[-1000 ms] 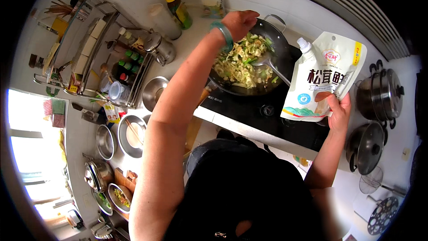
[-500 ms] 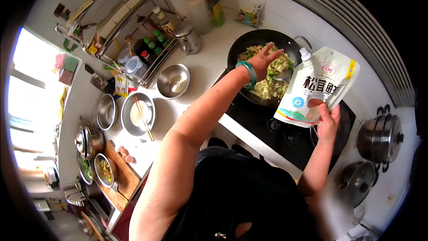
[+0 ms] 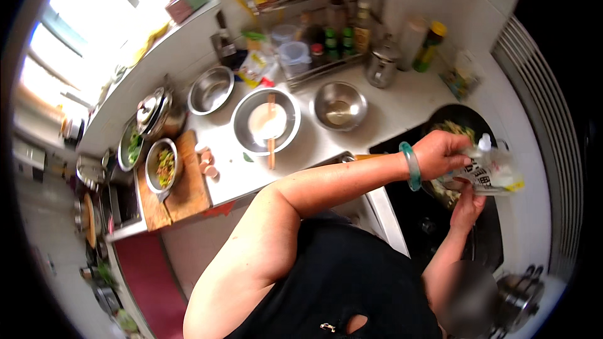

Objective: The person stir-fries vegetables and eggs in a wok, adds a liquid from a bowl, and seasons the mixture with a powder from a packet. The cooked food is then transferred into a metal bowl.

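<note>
A white spouted seasoning pouch [image 3: 493, 174] with a white cap hangs over the stove, tilted, its spout toward the far side. My right hand [image 3: 468, 208] grips its near edge from below. My left hand [image 3: 440, 156], with a green bangle on the wrist, is closed at the pouch's left side, fingers curled against it. Beneath and beyond both hands is a black wok [image 3: 470, 113] holding chopped greens [image 3: 453, 129]. My left hand and the pouch hide much of the wok.
On the counter stand a steel bowl [image 3: 358, 91], a larger bowl [image 3: 239, 127] with chopsticks across it, and a cutting board [image 3: 190, 196] with eggshells [image 3: 206, 160] beside it. A bottle rack [image 3: 314, 74] is behind. A stacked pot [image 3: 520, 301] stands at the near right.
The view has swung left. My left hand, spread over the wok before, has moved to the pouch and closed on its side. The pouch has tipped over, still held by my right hand.
</note>
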A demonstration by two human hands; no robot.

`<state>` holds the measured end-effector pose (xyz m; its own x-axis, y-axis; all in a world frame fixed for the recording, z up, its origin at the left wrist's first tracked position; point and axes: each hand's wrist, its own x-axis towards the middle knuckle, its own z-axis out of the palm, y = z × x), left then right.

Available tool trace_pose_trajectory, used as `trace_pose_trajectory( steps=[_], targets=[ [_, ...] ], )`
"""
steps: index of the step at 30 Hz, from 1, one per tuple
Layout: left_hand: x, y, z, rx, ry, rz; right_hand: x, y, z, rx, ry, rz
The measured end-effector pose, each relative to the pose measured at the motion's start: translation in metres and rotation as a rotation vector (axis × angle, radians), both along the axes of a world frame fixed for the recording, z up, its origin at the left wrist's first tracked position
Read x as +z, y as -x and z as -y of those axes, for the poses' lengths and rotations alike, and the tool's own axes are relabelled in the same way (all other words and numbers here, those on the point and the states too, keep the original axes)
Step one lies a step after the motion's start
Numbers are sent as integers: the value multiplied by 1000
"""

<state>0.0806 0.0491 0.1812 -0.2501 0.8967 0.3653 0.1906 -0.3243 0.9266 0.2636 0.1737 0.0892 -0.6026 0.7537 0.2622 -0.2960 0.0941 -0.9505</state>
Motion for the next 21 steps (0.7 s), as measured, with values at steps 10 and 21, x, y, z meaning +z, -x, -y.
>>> trace_pose_trajectory(
  steps=[10, 21],
  targets=[
    [-16, 208, 242, 749, -150, 249, 4, 160, 71, 341, -53, 120],
    [-93, 317, 393, 1078, 67, 93, 9, 255, 158, 433, -219, 332]
  ],
)
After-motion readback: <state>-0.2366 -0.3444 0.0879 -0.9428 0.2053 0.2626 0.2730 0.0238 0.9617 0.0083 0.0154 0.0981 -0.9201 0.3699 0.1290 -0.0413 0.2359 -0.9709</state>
